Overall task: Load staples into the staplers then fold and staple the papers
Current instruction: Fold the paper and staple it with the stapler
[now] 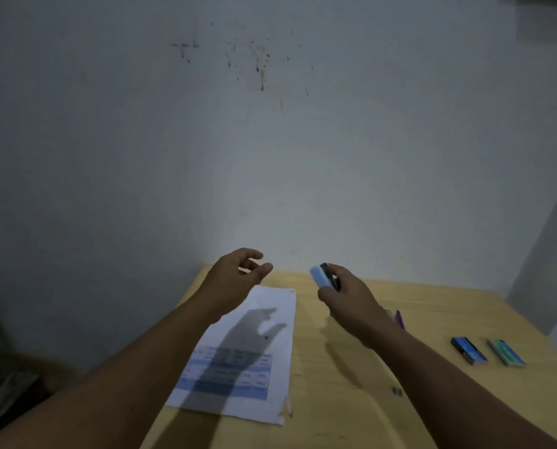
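The right hand (348,296) gripped a pale blue stapler (323,276) above the table's (432,306) far edge, the empty left hand (238,273) hung loose-fingered over the papers (238,361), so a slack grip risked dropping it.

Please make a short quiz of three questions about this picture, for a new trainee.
1. True or false: the right hand holds a light blue stapler.
2. Which lies under the raised left hand? A: the printed paper. B: the green stapler. C: the dark blue stapler.
3. Fill in: on the yellow table, the two staplers lying flat are to the person's ____.

Key: 1 true. 2 A. 3 right.
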